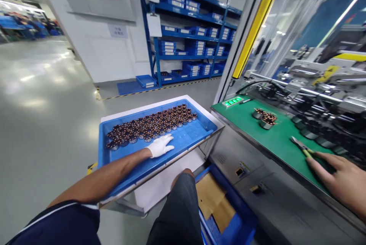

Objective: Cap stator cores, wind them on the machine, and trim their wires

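Note:
My left hand (161,146), in a white glove, lies with its fingers stretched out over the bare floor of a blue tray (183,138). Just beyond its fingertips, rows of small motor stators with copper windings (154,123) fill the far part of this tray. On the right, my bare right hand (340,172) has its thumb and fingers around the yellow-green handles of a pair of pliers (303,148). The metal jaws point away from me, low over the green mat (274,144). Beyond them a few more wound stators (265,118) stand grouped on the mat.
Machinery (323,77) rises behind the green mat, with a dark row of parts (320,138) along its edge. A lit green button box (233,101) sits at the mat's far corner. Below is a blue bin (243,214) with cardboard. Blue shelving (191,39) stands behind.

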`<state>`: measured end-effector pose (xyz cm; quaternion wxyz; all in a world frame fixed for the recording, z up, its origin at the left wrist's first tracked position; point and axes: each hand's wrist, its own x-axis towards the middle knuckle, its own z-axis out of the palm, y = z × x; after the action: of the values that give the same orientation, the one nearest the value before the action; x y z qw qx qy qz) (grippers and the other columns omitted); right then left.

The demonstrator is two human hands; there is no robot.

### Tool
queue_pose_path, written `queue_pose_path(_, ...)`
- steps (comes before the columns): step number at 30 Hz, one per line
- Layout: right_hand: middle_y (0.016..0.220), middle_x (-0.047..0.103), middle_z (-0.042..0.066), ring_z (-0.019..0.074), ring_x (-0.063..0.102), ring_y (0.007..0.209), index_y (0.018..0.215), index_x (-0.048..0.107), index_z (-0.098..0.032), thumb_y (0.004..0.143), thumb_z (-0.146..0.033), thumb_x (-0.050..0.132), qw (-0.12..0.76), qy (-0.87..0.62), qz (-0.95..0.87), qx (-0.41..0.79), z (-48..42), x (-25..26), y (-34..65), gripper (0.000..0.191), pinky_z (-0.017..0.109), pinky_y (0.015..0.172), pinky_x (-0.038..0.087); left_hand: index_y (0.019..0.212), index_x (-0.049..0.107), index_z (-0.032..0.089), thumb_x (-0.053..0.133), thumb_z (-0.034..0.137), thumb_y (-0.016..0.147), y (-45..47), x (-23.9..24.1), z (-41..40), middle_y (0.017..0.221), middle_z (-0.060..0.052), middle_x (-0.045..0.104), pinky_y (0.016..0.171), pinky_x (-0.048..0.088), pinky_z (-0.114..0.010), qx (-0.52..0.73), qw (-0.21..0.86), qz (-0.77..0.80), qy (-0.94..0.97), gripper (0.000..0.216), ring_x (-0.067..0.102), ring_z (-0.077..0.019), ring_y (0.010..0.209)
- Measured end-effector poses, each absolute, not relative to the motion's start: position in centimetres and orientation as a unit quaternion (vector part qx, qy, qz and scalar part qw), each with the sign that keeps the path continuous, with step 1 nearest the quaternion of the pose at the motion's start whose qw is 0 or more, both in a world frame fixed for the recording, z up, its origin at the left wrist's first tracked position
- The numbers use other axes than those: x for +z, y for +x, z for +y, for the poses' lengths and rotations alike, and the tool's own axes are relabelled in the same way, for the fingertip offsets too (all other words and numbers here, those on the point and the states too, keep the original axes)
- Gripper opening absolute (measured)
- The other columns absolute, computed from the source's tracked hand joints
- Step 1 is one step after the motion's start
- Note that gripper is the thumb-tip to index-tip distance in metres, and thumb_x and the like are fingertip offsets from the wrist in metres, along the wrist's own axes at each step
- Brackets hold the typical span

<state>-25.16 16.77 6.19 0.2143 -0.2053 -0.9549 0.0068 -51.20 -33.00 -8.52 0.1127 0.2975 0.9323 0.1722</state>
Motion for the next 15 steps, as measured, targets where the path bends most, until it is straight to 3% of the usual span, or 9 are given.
queue_pose_path(3, 0.113, 0.071, 0.021, 0.0318, 0.068, 0.105, 0.105, 0.074, -0.01, 0.088, -0.036, 0.062, 0.153, -0.243, -0.958, -0.02, 15.2, 7.0, -25.1, 0.033, 0.038, 0.078, 0.053, 0.137, 0.05, 0.018, 0.054, 0.046, 0.093, -52.2, -7.8, -31.9, 0.15, -0.013, 0.045, 0.114, 0.032, -0.055, 0.168, 0.12, 0.932, 0.298, 0.052, 0.043, -0.0288, 0.137)
queue_pose_path(10, 0.119, 0.068, 0.02, 0.0322, 0.065, 0.11, 0.114, 0.069, -0.003, 0.097, -0.036, 0.045, 0.159, -0.221, -0.961, -0.039, 13.6, 7.1, -25.1, 0.044, 0.038, 0.095, 0.049, 0.121, 0.061, 0.013, 0.057, 0.04, 0.093, -54.0, -4.3, -28.1, 0.13, -0.013, 0.063, 0.105, 0.046, -0.05, 0.145, 0.093, 0.948, 0.269, 0.039, 0.06, -0.0254, 0.12)
queue_pose_path(15, 0.119, 0.067, 0.019, 0.0302, 0.062, 0.111, 0.114, 0.069, -0.007, 0.096, -0.034, 0.048, 0.202, -0.24, -0.949, 0.02, 13.9, 6.1, -25.4, 0.039, 0.038, 0.098, 0.046, 0.13, 0.058, 0.013, 0.043, 0.041, 0.096, -52.9, 1.7, -23.3, 0.132, -0.013, 0.064, 0.104, 0.05, -0.037, 0.106, -0.053, 0.926, 0.358, 0.047, 0.062, -0.0246, 0.122)
